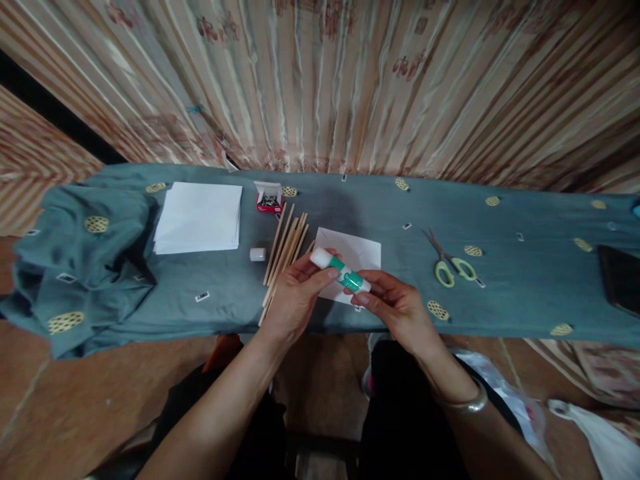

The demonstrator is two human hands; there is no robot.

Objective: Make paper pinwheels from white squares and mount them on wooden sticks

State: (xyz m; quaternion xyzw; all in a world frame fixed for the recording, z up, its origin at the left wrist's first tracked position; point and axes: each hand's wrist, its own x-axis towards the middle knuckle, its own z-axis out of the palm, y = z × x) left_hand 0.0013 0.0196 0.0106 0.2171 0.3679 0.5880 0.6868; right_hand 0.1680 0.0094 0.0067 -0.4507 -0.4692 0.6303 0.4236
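Observation:
A white and green glue stick [345, 273] is held tilted between both hands above the table. My left hand [297, 293] grips its upper left end, thumb on the barrel. The fingers of my right hand [393, 300] pinch its lower right end. Below the glue stick lies a white sheet of paper [367, 252], partly hidden by the hands. Several thin wooden sticks [285, 252] lie in a loose bundle beside my left hand. Near them a small white cap [257, 255] rests on the cloth.
A stack of white paper [199, 217] lies to the left. Behind the sticks stands an open red box [270, 199] of small dark items. Green-handled scissors [447, 259] lie to the right, and a dark phone-like object [620, 277] is at the far right. A blue-green cloth [525, 267] covers the table.

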